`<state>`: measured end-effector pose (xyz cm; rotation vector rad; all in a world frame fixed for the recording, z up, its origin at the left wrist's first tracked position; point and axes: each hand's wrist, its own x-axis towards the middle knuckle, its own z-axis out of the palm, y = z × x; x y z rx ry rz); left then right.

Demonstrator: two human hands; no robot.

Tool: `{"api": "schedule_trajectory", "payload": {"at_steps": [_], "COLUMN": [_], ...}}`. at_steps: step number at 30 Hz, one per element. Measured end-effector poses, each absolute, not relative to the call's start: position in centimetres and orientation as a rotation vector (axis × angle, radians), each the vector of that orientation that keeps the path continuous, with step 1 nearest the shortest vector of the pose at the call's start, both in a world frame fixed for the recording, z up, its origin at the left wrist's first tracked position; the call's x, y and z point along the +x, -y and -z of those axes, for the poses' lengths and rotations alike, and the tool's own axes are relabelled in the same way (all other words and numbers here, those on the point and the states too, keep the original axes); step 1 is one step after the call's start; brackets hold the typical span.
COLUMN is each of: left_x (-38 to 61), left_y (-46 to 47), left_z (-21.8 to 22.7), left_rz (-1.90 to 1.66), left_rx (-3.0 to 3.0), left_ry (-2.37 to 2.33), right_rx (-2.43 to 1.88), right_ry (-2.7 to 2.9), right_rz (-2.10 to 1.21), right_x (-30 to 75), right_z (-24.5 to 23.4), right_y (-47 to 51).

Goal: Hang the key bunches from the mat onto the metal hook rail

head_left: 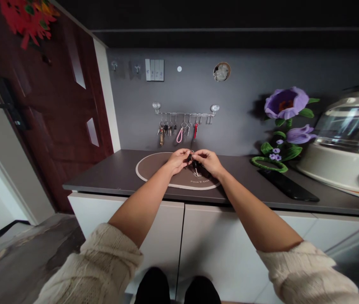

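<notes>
Both hands meet above an oval brown mat [154, 165] with a pale border, pinching a small bunch of keys [195, 165] between them. My left hand [178, 160] has its thumb and fingers closed at the bunch's left side. From the right, my right hand [208, 160] grips the top near the ring, also closed. A dark key head and a metal blade hang down below the fingers; the ring itself is mostly hidden. Behind the hands, a wall-mounted hook rail [186, 114] carries several key sets, among them a pink loop [180, 135] and a red piece [195, 132].
On the right of the dark counter [103, 173] lie a black phone [289, 185], purple flowers [285, 105] with a green ring base, and a white appliance [331, 164] with a clear top. A dark red door [55, 105] stands at left. A shelf overhangs above.
</notes>
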<state>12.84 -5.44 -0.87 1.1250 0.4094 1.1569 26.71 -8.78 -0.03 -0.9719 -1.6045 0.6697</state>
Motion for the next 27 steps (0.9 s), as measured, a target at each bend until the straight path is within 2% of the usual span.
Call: {"api": "schedule_trajectory", "payload": {"at_steps": [15, 27], "left_x": [13.2, 13.7], "left_y": [5.6, 4.4], "left_z": [1.1, 1.9], "left_rz": [-1.247, -1.499], "left_rx": [1.300, 1.703], "left_ry": [-0.540, -0.870], "right_rx": [-0.971, -0.935], "right_ry": [1.574, 1.367], "right_rz": [-0.575, -0.758], "right_x": [27.2, 26.9], "right_z": [0.2, -0.4], "right_y": [8.3, 8.9]}}
